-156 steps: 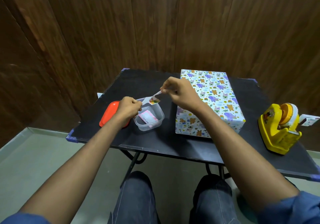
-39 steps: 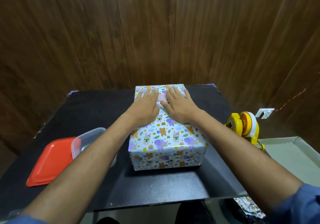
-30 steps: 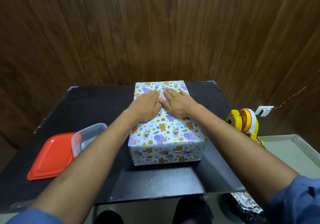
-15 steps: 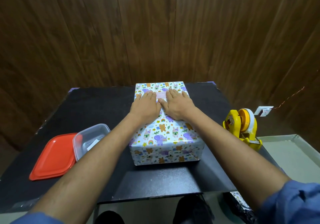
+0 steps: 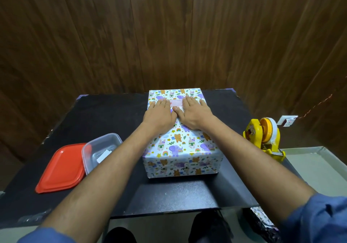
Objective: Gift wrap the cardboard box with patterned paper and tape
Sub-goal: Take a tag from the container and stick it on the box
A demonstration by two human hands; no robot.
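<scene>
No writing on the pink label (image 5: 176, 103) was legible. My left hand (image 5: 159, 114) and right hand (image 5: 194, 114) lay flat, fingers straight, thumbs touching, pressing the wrapped box (image 5: 180, 141) on the black table (image 5: 105, 115). Half a second before, both hands sat likewise; the tape dispenser (image 5: 264, 139) stayed at the right.

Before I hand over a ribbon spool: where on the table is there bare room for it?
Bare black table lies between the wrapped box and the near edge, and behind the clear tub left of the box. Crowded: the near left, with the tub and red lid, and the right edge by the tape dispenser.
</scene>
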